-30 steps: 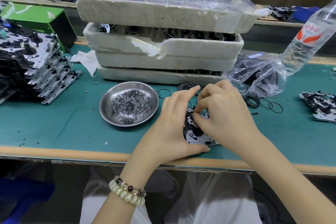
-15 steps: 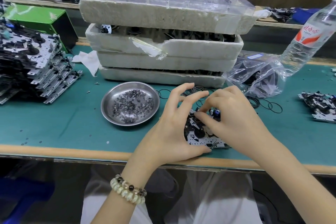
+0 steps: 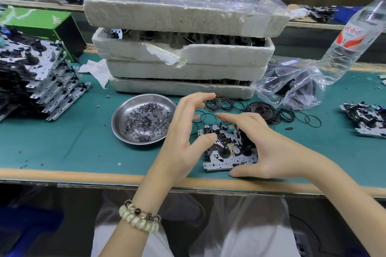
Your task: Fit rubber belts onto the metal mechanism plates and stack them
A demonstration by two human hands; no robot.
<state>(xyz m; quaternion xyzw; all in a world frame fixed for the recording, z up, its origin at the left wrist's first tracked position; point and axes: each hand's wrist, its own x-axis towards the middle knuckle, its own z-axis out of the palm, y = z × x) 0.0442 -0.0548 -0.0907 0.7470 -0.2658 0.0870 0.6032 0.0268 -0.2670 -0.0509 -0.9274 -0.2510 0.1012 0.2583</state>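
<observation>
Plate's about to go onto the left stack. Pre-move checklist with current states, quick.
1. Belt seated on mechanism plate: cannot tell, lost among the black parts.
2. Plate flat on table: ok.
3. Left hand free of loose belts: ok, open, holds nothing.
4. Right hand gripping plate: not ok, open, fingers spread above it.
5. Stack of plates ready: ok, though its layers are staggered.
6. Route clear: not ok, steel dish sits between plate and stack.

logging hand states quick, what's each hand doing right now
left hand: open, fingers arched, holding nothing.
right hand: open, spread over the mechanism plate, thumb at its near edge.
</observation>
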